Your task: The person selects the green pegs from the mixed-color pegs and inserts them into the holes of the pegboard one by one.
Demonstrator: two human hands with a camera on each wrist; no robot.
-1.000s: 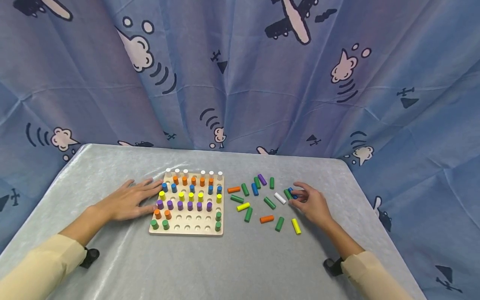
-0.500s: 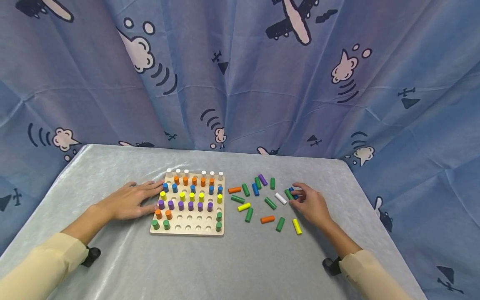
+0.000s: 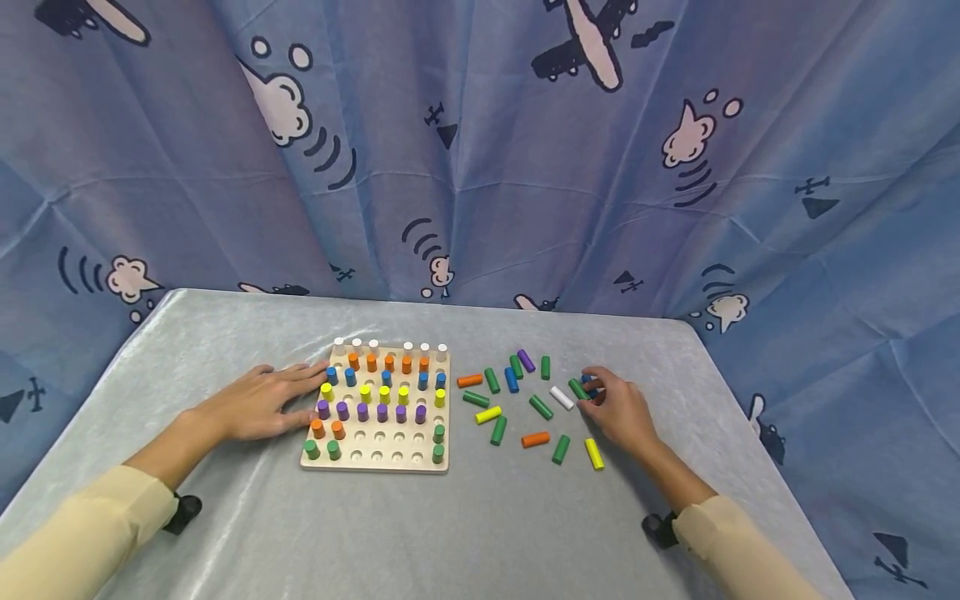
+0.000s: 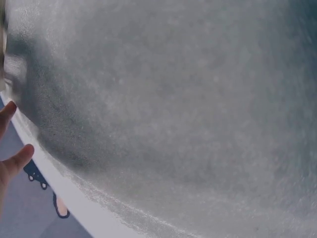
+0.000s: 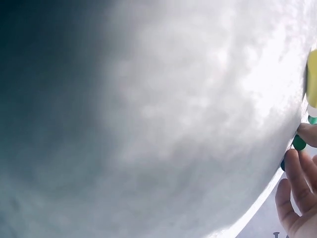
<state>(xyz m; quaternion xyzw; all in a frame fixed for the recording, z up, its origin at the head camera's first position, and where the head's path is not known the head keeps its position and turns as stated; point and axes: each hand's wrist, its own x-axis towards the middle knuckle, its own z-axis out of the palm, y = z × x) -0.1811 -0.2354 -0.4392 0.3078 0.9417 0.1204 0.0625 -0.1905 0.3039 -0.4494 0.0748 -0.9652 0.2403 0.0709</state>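
In the head view a wooden pegboard (image 3: 367,466) lies left of centre, with rows of coloured pegs upright in its holes. My left hand (image 3: 255,404) rests flat beside it, fingers spread and tips at its left edge. To the right, my right hand (image 3: 621,410) bends over the outermost loose pegs. Its thumb and index finger pinch a green peg (image 3: 577,388), whose round end (image 5: 299,142) shows between them in the right wrist view. A blue peg (image 3: 589,386) lies right against it, partly hidden by the fingers.
Loose pegs in several colours lie scattered between board and right hand, among them a white peg (image 3: 561,397), an orange peg (image 3: 536,438) and a yellow peg (image 3: 594,454). A grey cloth covers the table (image 3: 480,533). Behind it hangs a blue patterned curtain (image 3: 495,192).
My right hand stays at the green and blue pegs, its fingers shifting only slightly. The left hand keeps its place at the board. The whole head view has drifted a little.
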